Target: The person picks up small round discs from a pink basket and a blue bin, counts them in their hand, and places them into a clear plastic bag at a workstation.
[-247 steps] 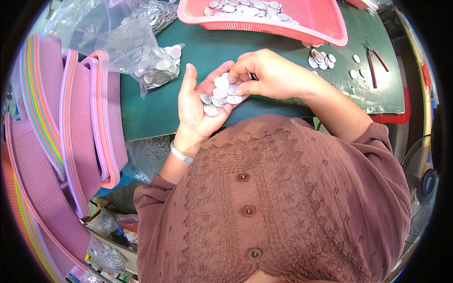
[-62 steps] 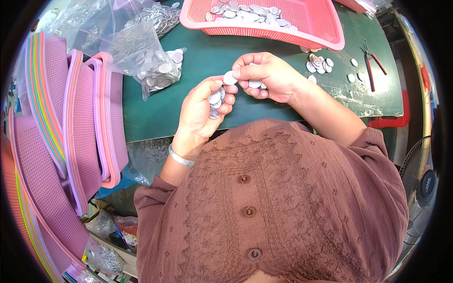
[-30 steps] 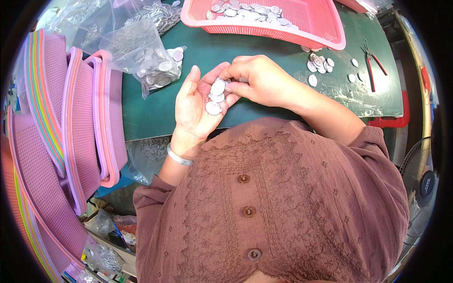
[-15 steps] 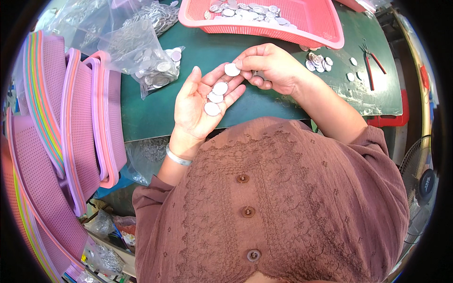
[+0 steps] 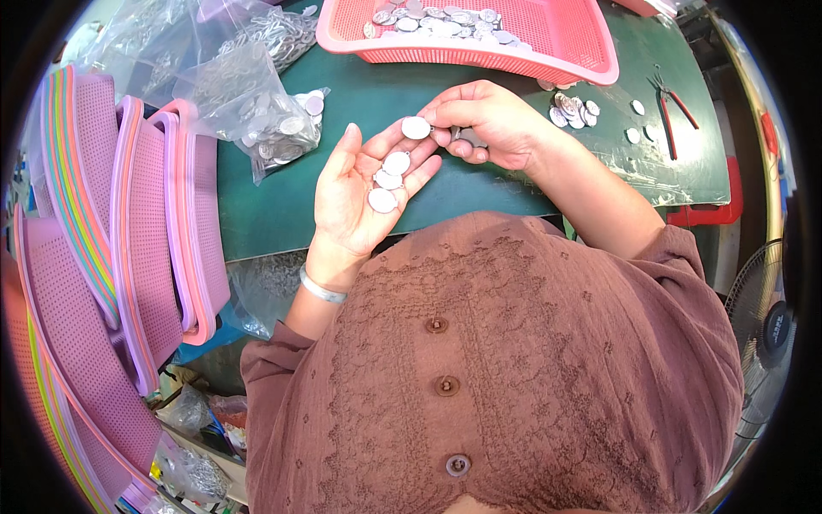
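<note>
My left hand (image 5: 344, 195) is palm up over the front of the green table, its thumb stretched away from the fingers. A short row of oval silver metal discs (image 5: 389, 181) lies along its palm and fingers, pale flat faces up. Above its fingertips, my right hand (image 5: 492, 128) pinches another oval metal disc (image 5: 416, 128) between thumb and forefinger. More metal discs (image 5: 467, 137) show partly inside the curled lower fingers of that hand; the rest of them is hidden.
A pink perforated basket (image 5: 479, 56) of discs stands at the back. Right of it lie a loose disc pile (image 5: 572, 111) and red-handled pliers (image 5: 670, 120). Clear bags of metal parts (image 5: 278, 128) sit at the left, beside stacked purple baskets (image 5: 197, 223). A fan (image 5: 762, 325) stands far right.
The whole view has shifted slightly. Both hands keep nearly the same pose, with the pinched disc still at the left fingertips and the row still on the left palm.
</note>
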`<move>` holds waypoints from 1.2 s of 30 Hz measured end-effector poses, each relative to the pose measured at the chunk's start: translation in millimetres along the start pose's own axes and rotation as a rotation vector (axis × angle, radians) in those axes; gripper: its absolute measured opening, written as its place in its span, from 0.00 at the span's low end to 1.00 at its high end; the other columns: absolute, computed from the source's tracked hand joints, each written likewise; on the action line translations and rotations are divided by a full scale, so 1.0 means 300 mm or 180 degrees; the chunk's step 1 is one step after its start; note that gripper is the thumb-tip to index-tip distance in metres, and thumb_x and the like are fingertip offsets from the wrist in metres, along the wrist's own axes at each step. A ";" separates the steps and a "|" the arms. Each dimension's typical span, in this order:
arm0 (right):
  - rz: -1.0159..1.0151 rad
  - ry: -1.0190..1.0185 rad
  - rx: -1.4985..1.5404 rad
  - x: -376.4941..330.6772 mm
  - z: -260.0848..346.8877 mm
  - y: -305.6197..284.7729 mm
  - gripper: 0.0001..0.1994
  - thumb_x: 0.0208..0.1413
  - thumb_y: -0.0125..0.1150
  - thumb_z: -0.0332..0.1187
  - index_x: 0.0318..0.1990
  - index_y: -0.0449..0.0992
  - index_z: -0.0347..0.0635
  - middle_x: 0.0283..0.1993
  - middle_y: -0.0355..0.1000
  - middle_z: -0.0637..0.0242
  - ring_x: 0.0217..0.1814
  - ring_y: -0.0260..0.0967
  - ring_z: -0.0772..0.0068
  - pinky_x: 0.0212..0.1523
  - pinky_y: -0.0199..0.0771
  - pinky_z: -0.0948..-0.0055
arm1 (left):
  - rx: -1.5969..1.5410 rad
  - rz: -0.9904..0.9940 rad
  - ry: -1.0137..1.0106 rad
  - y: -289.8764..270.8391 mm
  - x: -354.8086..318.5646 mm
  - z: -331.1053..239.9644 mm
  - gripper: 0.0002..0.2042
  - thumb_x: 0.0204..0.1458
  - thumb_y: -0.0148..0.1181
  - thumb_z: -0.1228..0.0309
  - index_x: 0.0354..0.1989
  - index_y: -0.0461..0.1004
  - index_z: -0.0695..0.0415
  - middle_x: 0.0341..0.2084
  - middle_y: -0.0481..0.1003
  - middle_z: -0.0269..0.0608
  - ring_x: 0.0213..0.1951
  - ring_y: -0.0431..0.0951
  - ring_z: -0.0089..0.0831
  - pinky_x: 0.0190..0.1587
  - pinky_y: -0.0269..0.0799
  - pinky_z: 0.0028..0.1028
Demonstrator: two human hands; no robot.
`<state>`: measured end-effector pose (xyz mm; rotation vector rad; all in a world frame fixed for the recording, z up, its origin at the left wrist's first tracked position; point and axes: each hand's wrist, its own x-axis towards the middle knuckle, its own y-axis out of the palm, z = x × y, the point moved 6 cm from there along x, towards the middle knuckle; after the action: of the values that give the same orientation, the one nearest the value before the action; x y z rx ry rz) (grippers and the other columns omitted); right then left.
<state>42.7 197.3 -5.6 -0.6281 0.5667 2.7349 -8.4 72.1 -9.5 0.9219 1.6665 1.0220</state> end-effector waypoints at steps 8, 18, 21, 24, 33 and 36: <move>0.0075 -0.0014 -0.0045 0.009 -0.013 0.001 0.09 0.51 0.56 0.32 0.33 0.73 0.34 0.21 0.67 0.70 0.15 0.59 0.85 0.09 0.52 0.87 | 0.0007 -0.0024 -0.0017 -0.010 -0.001 0.002 0.30 0.60 0.33 0.55 0.56 0.54 0.75 0.57 0.55 0.65 0.62 0.52 0.52 0.64 0.45 0.44; 0.0558 -0.0478 0.1133 0.022 0.004 0.003 0.08 0.49 0.59 0.34 0.28 0.71 0.39 0.22 0.67 0.70 0.17 0.59 0.84 0.12 0.53 0.85 | -0.0101 0.0174 -0.0033 -0.005 -0.003 -0.007 0.30 0.59 0.35 0.54 0.56 0.55 0.73 0.57 0.57 0.61 0.62 0.52 0.49 0.64 0.45 0.46; 0.0512 -0.0444 0.0864 0.009 0.020 0.025 0.08 0.48 0.58 0.34 0.27 0.70 0.39 0.23 0.68 0.68 0.18 0.61 0.82 0.13 0.56 0.84 | -0.0267 0.0272 -0.0094 -0.010 -0.002 0.000 0.30 0.59 0.35 0.54 0.56 0.55 0.73 0.56 0.58 0.61 0.61 0.54 0.50 0.64 0.45 0.47; 0.0497 -0.0447 0.0018 0.011 0.015 0.036 0.07 0.47 0.60 0.30 0.32 0.73 0.35 0.27 0.71 0.65 0.23 0.66 0.80 0.21 0.65 0.82 | -0.0090 0.0253 -0.0081 -0.017 -0.001 0.004 0.31 0.59 0.34 0.53 0.57 0.54 0.73 0.56 0.58 0.61 0.60 0.56 0.49 0.64 0.46 0.46; 0.0730 -0.1858 -0.2974 -0.030 0.064 0.152 0.08 0.48 0.60 0.29 0.32 0.73 0.30 0.32 0.71 0.64 0.29 0.68 0.75 0.33 0.70 0.76 | -0.0174 0.0498 -0.0134 -0.023 0.000 -0.002 0.31 0.59 0.33 0.53 0.56 0.52 0.75 0.54 0.59 0.63 0.58 0.60 0.47 0.63 0.49 0.43; 0.0785 -0.0874 -0.0505 0.001 0.013 0.114 0.07 0.50 0.58 0.30 0.28 0.70 0.35 0.29 0.70 0.64 0.24 0.65 0.77 0.23 0.66 0.79 | -0.0082 0.0279 -0.0012 -0.012 -0.005 -0.005 0.31 0.59 0.33 0.53 0.55 0.53 0.75 0.53 0.60 0.63 0.57 0.61 0.48 0.63 0.49 0.43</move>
<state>29.1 168.9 8.0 -0.2182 0.3860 3.0496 -9.8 68.9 -12.1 0.9867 1.6182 1.0975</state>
